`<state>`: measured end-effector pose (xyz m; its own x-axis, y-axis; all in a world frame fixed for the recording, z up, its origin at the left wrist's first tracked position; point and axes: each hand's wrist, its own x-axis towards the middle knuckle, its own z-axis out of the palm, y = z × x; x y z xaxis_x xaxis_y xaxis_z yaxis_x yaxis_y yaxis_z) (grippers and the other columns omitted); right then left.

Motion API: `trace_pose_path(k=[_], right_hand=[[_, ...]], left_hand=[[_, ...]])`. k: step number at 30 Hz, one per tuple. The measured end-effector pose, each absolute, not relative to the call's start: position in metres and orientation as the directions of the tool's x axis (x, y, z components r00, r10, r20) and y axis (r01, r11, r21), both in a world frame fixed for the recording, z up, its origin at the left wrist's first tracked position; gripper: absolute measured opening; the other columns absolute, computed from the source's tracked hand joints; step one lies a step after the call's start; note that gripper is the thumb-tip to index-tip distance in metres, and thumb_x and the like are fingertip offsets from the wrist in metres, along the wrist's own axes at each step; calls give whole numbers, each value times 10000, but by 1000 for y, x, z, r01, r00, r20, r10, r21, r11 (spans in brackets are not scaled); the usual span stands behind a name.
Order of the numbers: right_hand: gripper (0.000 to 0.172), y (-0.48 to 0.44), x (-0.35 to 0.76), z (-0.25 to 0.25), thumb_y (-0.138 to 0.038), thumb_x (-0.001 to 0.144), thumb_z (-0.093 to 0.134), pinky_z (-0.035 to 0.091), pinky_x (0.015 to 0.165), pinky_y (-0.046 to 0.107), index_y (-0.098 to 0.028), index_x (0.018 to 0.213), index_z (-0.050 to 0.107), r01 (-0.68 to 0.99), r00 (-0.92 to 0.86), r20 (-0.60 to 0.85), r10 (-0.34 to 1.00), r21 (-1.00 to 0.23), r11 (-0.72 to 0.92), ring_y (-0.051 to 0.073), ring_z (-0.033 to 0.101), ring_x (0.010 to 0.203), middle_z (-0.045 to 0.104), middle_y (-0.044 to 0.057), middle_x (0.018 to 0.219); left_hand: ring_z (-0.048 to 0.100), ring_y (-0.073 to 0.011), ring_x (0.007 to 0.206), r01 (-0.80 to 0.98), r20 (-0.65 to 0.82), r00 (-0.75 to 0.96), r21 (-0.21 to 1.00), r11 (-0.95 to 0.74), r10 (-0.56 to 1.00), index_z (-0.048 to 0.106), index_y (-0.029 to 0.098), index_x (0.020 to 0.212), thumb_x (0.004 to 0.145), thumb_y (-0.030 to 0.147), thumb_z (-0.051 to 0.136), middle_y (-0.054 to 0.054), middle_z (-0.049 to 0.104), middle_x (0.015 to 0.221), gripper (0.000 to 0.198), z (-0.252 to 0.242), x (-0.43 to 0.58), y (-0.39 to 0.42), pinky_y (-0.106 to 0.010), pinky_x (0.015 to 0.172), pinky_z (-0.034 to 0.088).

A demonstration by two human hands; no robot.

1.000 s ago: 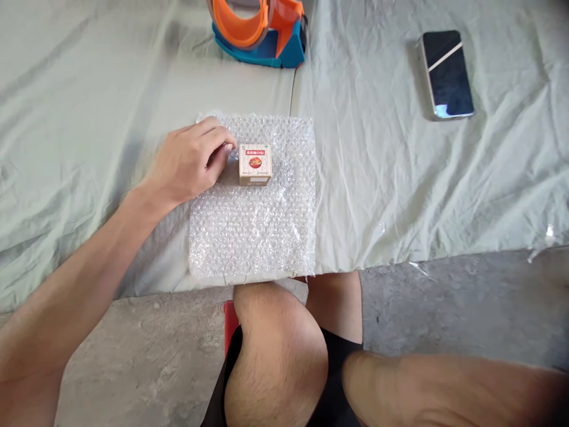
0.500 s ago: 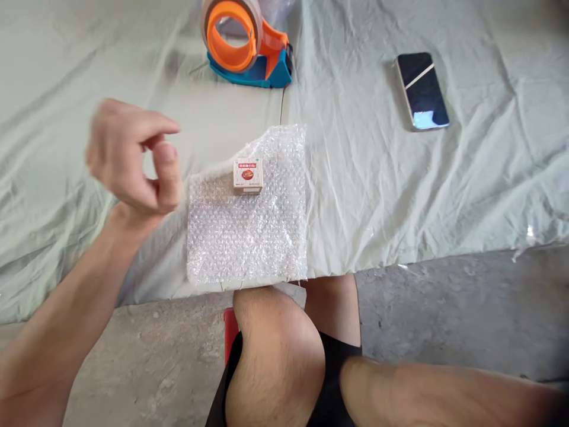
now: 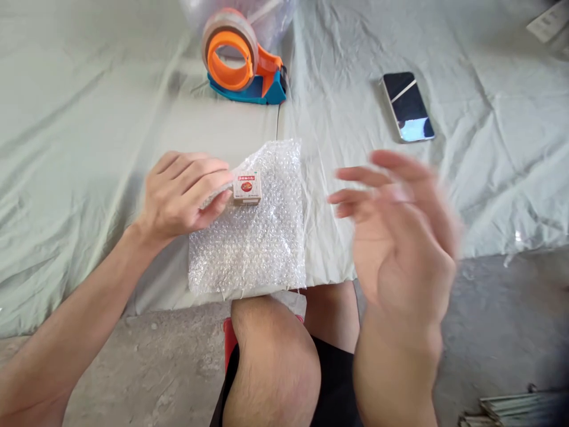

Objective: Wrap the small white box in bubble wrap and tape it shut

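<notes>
**One small box point(image 3: 246, 188) on a bubble wrap sheet point(image 3: 253, 243), your left fingers point(image 3: 208, 178) at its side**

One cardboard carton is the only container here. The small box has a red label on top, is closed, and sits on the far half of the bubble wrap sheet. What is inside it does not show.

Your left hand point(image 3: 182, 198) lies on the sheet's far-left part. Its fingers are loosely bent and narrow, with the tips touching the box's left side and the thumb just below them. They do not close round the box, and you cannot tell whether they pinch the wrap beneath.

Your right hand point(image 3: 400, 237) hangs blurred in the air to the right of the sheet. Its fingers point(image 3: 355, 175) are spread wide and hold nothing.

The sheet lies at the near edge of a bench covered with a creased pale green cloth point(image 3: 89, 118). Farther back stands an orange and blue tape dispenser point(image 3: 242, 59) with a roll mounted, and a clear plastic bag point(image 3: 271, 12) lies just behind it. A phone point(image 3: 408, 107) lies with its dark screen up, well to the right of the dispenser.

Below the bench edge is a grey concrete floor point(image 3: 489, 332). Your bare knee point(image 3: 271, 350) is just under the sheet, beside a bit of red seat point(image 3: 229, 335).
</notes>
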<state>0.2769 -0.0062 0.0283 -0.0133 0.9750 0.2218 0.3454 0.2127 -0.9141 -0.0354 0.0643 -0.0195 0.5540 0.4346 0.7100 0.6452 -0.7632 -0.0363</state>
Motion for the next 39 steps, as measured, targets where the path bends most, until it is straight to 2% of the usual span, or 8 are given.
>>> trace_pose_path(k=[3, 6, 10, 14, 19, 21, 25, 39], right_hand=[[431, 3, 286, 26, -437, 1259, 378, 759, 867, 467, -344, 1491, 729, 129, -123, 70, 990, -988, 86, 310, 878, 1244, 813, 116, 1526], [411, 2, 284, 20, -426, 1218, 461, 769, 856, 489, -330, 1524, 718, 5, -92, 9, 996, -1000, 9, 355, 854, 1353, 737, 114, 1681], [426, -10, 268, 9, -400, 1213, 512, 766, 848, 441, -348, 1610, 656, -33, -45, 36, 998, -999, 34, 307, 904, 1199, 754, 111, 1661], [302, -20, 250, 2, -387, 1227, 550, 744, 858, 397, -323, 1475, 711, 42, 12, 133, 991, -990, 133, 230, 897, 1018, 833, 94, 1477], [182, -17, 240, -21, -250, 1201, 580, 704, 825, 395, -293, 1283, 737, 303, 132, 397, 908, -888, 345, 185, 833, 884, 852, 44, 1254], [224, -12, 241, -38, -208, 1189, 553, 684, 826, 400, -294, 1299, 728, 460, 72, 511, 857, -779, 426, 186, 795, 868, 843, 48, 1212], [264, -3, 247, -60, -192, 1177, 547, 674, 881, 406, -290, 1352, 718, 565, -108, 428, 897, -716, 410, 199, 782, 922, 851, 54, 1184], [229, -4, 248, -51, -215, 1182, 547, 626, 762, 361, -282, 1177, 766, 506, 28, 432, 901, -784, 360, 185, 787, 875, 862, 22, 1054]], left_hand=[[875, -318, 1080, 708, 632, 493, 109, -698, 598, 739, 312, 1320, 1192, 458, 647, -74, 890, 1242, 215, -27, -37, 69, -488, 900, 649], [832, -234, 849, 764, 651, 306, 267, -587, 695, 701, 324, 1446, 1213, 390, 624, -36, 882, 1123, 254, -36, -39, 71, -403, 793, 638], [728, -212, 685, 818, 581, 136, 391, -422, 802, 603, 371, 1598, 1176, 355, 679, 8, 841, 993, 428, -52, -46, 77, -389, 712, 605], [820, -324, 1078, 834, 579, 144, 365, -413, 802, 550, 366, 1639, 1119, 410, 778, -92, 811, 1331, 570, -60, -55, 85, -495, 898, 678], [563, -402, 1662, 838, 540, 260, 286, -465, 801, 573, 381, 1620, 1162, 376, 717, -88, 633, 1722, 479, -50, -55, 87, -686, 1278, 544], [574, -379, 1676, 823, 507, 326, 263, -504, 798, 683, 377, 1517, 1198, 318, 608, -55, 668, 1726, 333, -47, -53, 86, -679, 1275, 535], [731, -368, 1537, 767, 405, 468, 256, -589, 785, 794, 344, 1444, 1207, 241, 465, -76, 795, 1601, 419, -49, -52, 87, -644, 1176, 601], [829, -412, 1297, 775, 433, 452, 241, -584, 779, 809, 337, 1342, 1111, 325, 665, -84, 860, 1456, 272, -48, -56, 86, -628, 1068, 603]])
